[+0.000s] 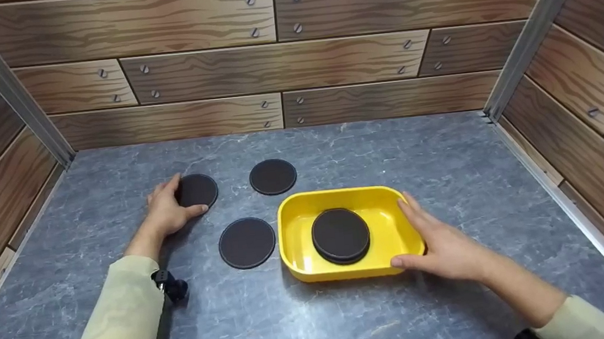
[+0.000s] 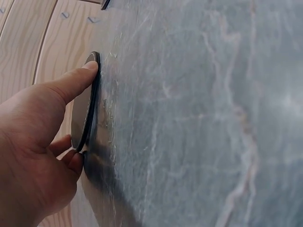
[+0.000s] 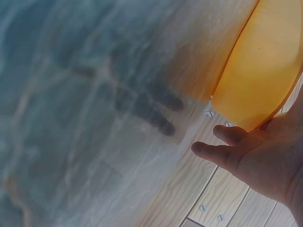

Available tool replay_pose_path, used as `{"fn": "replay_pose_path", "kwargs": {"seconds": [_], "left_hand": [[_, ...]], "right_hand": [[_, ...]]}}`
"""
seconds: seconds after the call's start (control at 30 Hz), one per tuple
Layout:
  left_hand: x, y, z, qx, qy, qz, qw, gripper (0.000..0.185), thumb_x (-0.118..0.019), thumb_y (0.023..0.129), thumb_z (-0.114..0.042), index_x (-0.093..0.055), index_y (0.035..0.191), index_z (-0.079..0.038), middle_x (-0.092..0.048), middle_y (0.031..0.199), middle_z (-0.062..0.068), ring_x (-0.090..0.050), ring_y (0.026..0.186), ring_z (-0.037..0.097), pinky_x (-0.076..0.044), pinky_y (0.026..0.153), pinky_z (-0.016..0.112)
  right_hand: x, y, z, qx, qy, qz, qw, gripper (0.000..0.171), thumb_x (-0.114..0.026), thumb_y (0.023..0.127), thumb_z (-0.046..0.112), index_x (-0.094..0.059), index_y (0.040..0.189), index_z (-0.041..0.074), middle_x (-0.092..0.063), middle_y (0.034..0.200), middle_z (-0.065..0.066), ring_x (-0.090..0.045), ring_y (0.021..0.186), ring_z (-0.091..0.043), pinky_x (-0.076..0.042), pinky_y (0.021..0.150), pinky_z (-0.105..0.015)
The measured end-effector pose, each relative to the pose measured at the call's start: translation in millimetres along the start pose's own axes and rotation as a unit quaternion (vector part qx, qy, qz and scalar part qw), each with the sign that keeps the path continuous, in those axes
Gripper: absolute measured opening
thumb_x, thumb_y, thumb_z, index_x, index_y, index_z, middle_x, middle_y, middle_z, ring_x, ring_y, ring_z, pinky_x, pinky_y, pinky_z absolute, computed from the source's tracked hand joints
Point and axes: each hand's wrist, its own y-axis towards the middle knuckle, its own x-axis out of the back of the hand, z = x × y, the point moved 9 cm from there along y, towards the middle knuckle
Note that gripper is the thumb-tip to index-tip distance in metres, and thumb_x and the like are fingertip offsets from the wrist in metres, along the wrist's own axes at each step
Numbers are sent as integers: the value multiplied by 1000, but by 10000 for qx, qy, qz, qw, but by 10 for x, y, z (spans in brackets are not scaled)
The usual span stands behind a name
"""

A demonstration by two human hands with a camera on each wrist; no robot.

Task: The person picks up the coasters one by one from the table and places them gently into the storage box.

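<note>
From the head view, your left hand (image 1: 169, 207) rests at the near-left edge of a dark round coaster (image 1: 197, 190) lying flat on the grey counter (image 1: 349, 314), thumb and fingers bracketing its rim. Two more dark coasters lie free on the counter: one (image 1: 273, 176) just to the right of the held one, another (image 1: 247, 243) nearer to you, just left of the yellow tray (image 1: 307, 227). Inside the tray sits a small stack of coasters (image 1: 340, 236). Your right hand (image 1: 442, 247) cups the tray's right end, fingers straight along the rim and thumb against the near corner. In the left wrist view, your thumb tip (image 2: 87, 68) presses on the coaster's (image 2: 90, 101) edge while the curled fingers (image 2: 71, 156) meet it on the other side, so the hand pinches the disc. In the right wrist view, your right hand's fingers (image 3: 222, 146) lie relaxed, spread beside the tray's outer wall (image 3: 258, 71).
</note>
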Motion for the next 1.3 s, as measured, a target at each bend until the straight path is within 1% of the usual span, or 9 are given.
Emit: {"fn": "replay_pose_path", "kwargs": {"seconds": [0.13,0.27,0.47,0.63,0.83,0.93,1.03,1.2,1.3], "left_hand": [[19,-23,-14,-90,-56,-124,9999,105,-85,92,-31,-19,168,0,-20,166,36,-16,152,57,-18,124,65],[38,-35,-40,-219,-61,-205,9995,104,-87,91,-27,-21,167,2,-25,162,35,-24,151,53,-23,124,61],[90,-52,-48,-253,-120,-264,9993,100,-86,90,-20,-25,165,5,-27,162,35,-28,150,51,-25,124,59],[158,-104,-27,-136,-98,-337,9993,92,-84,93,-19,-30,164,5,-27,162,37,-28,150,53,-24,124,60],[241,-162,-51,-139,-118,-418,9990,75,-78,96,-16,-42,159,3,-38,157,37,-34,147,53,-26,123,60],[299,-196,-72,-157,-303,-483,9983,66,-75,98,-14,-49,157,1,-42,157,34,-35,148,51,-28,123,59],[347,-233,-88,-165,-579,-532,9968,61,-74,99,-12,-52,155,0,-45,158,31,-38,148,49,-33,121,57],[373,-313,-120,-103,-852,-501,9951,63,-73,100,-11,-49,157,0,-47,157,30,-49,142,46,-45,113,51],[388,-373,-161,-47,-867,-509,9949,64,-73,100,-13,-48,158,-2,-46,157,31,-52,139,45,-47,110,50]], "right_hand": [[-1,-1,-6,-11,-16,14,10000,115,-74,91,66,-15,171,8,-3,177,-14,-38,147,-54,-38,111,-71],[-8,-4,-13,-20,-31,35,10000,116,-74,91,67,-15,171,7,-3,177,-13,-40,146,-53,-39,112,-70],[-11,-3,-16,-46,-65,41,10000,116,-74,91,67,-14,171,7,-2,177,-13,-41,145,-54,-39,112,-69],[-13,3,-11,-64,-64,35,10000,117,-74,91,67,-14,171,6,-2,177,-14,-41,144,-54,-39,111,-69],[-10,22,-23,-64,-57,48,10000,117,-73,91,68,-14,170,6,-2,177,-14,-39,146,-54,-39,111,-70],[7,34,-18,-53,-18,31,10000,117,-74,91,67,-13,171,6,-1,177,-14,-39,146,-55,-38,111,-71],[4,42,-19,-62,20,49,10000,117,-74,91,66,-13,171,7,0,177,-14,-38,146,-55,-37,112,-71],[-18,24,-21,-57,56,74,9999,117,-74,91,66,-13,171,7,0,177,-15,-35,147,-55,-36,113,-71],[-22,5,-14,-12,73,44,10000,118,-74,90,68,-14,170,5,-1,177,-15,-34,148,-53,-36,114,-70]]}}
